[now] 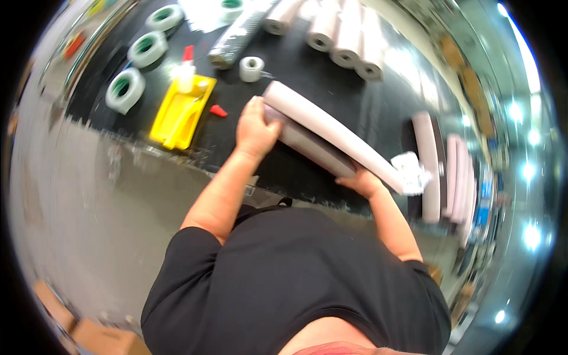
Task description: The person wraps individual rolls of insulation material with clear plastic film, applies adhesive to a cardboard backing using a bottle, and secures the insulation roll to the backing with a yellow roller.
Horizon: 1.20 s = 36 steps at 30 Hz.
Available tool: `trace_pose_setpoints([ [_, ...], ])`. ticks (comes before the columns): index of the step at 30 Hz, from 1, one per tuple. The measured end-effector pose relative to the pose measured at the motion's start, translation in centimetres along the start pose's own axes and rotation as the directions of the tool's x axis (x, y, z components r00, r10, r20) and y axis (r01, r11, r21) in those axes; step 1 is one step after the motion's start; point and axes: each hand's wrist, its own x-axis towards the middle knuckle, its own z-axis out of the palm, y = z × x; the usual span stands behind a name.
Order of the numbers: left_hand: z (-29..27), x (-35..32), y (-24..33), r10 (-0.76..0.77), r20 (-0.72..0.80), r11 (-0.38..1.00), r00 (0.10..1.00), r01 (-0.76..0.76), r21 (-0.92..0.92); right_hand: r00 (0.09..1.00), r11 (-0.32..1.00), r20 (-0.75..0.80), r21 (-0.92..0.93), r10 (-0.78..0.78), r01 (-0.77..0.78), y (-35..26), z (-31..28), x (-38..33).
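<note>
A grey-brown roll of sheet material point(315, 148) lies slantwise near the front edge of the black table. My left hand point(255, 129) is closed around its far left end, thumb on top. At its near right end my right hand point(362, 180) grips it, with part of the fingers hidden. Just behind it runs a longer pale pink roll point(331, 131), close alongside. A crumpled white piece of plastic or paper point(409, 171) sits by the pale roll's right end.
Left on the black table point(231, 154) are a yellow tray point(158, 125), a red-tipped white bottle point(185, 76), a red cap point(218, 110) and several tape rolls point(148, 49). A small white roll point(251, 70), a plastic-wrapped roll point(236, 41) and pale rolls point(346, 38) lie behind. More rolls point(427, 165) stand right.
</note>
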Motion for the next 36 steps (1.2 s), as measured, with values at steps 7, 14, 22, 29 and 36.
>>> trace_pose_setpoints([
  [7, -1.1, 1.9, 0.8, -0.176, 0.208, 0.981, 0.962, 0.189, -0.047, 0.463, 0.796, -0.648, 0.467, 0.604, -0.385, 7.0, 5.8, -7.3],
  [14, -0.6, 3.7, -1.9, -0.352, 0.327, 0.915, 0.877, 0.395, -0.076, 0.473, 0.17, -0.287, 0.946, 0.833, 0.276, 7.0, 8.9, -7.8],
  [22, -0.7, 3.0, -1.4, -0.319, 0.246, 0.934, 0.915, 0.259, 0.248, 0.537, 0.399, -0.329, 0.917, 0.777, -0.015, 8.7, 8.5, -8.5],
  [29, 5.4, 4.4, -0.3, 0.097, -0.007, 0.878, 0.995, -0.082, 0.471, 0.21, 0.443, -0.427, 0.574, 0.88, -0.689, 6.3, -0.1, -1.5],
  [36, 5.7, 7.3, 3.5, -0.217, 0.129, 0.804, 0.968, 0.102, 0.586, 0.569, 0.96, -0.797, -0.276, -0.204, -0.041, 0.7, 2.0, 0.2],
])
